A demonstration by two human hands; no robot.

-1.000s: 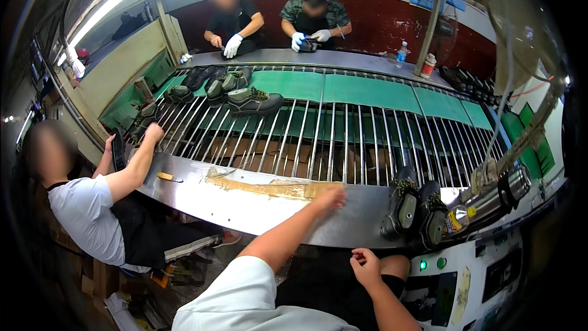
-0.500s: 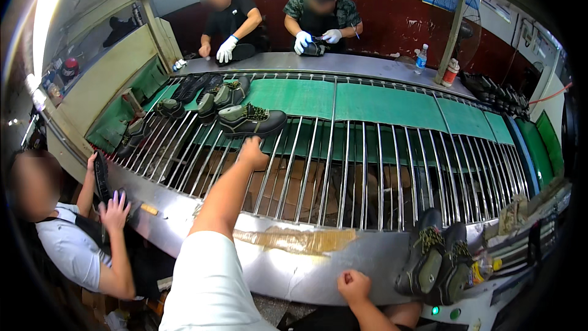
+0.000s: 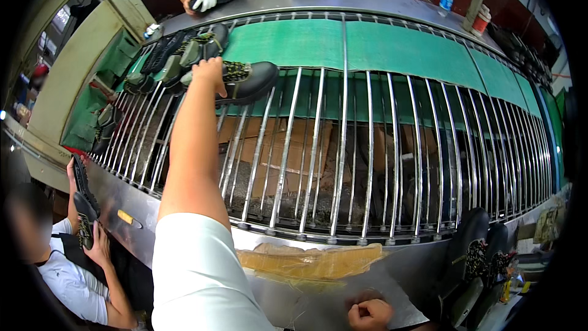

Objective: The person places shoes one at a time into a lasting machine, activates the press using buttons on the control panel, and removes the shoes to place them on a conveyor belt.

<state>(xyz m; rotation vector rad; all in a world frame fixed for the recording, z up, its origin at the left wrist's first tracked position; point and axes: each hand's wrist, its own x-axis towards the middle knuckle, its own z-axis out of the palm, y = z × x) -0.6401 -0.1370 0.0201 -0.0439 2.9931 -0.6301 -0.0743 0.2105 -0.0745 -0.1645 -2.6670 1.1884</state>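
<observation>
The left hand [image 3: 209, 75] reached far out over the metal bars [image 3: 318, 147] and was on the back end of a black shoe [image 3: 258, 83]. The shoe lay on the bars, just under the hand, and its toe stuck out to the right. The fingers bent over the shoe and the thumb was on the near side. The hand hid that end, so I cannot tell if it had a tight grip.

The right hand [image 3: 370, 314] was curled up, and nothing showed in it. It was low down by the near table [image 3: 392, 276], well apart from the shoe. I cannot tell if it touched the table.

More shoes [image 3: 211, 38] sat behind the left hand and to its left. Past the shoe, a green sheet [image 3: 288, 43] lay along the bars. Brown tape [image 3: 312, 262] was stuck on the table between the bars and the right hand. Two dark shoes [image 3: 468, 260] stood to the right of the right hand, near a bottle [image 3: 518, 281]. On the left, a person [image 3: 73, 282] held another shoe [image 3: 86, 205] with both hands, near a yellow handle [image 3: 125, 216] on the table.
</observation>
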